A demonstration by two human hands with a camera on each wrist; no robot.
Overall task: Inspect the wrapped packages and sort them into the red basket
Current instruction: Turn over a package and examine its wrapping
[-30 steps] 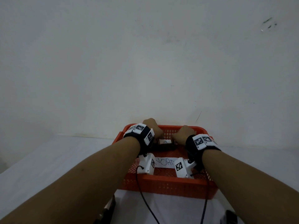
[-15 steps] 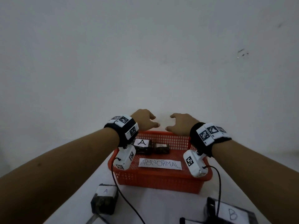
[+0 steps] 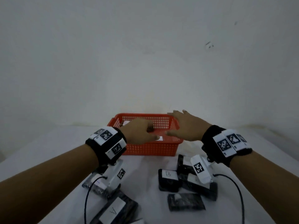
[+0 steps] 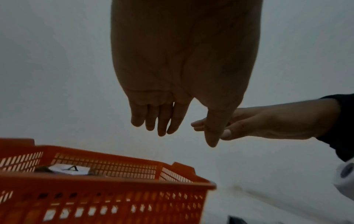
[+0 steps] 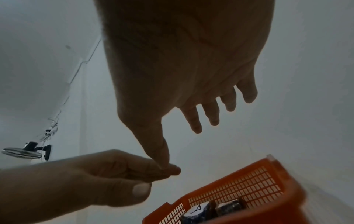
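Both your hands, left hand (image 3: 139, 130) and right hand (image 3: 186, 126), fingers loosely spread, empty, above red basket (image 3: 152, 148) holding two packages; remaining packages (image 3: 168, 179) lie behind your fingers on desk (image 3: 48, 143); risk: trailing wrist cables snagging them.

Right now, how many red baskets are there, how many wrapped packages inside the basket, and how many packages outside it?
Red basket: 1
Packages in basket: 2
Packages outside basket: at least 6, some overlapping
Total: at least 9
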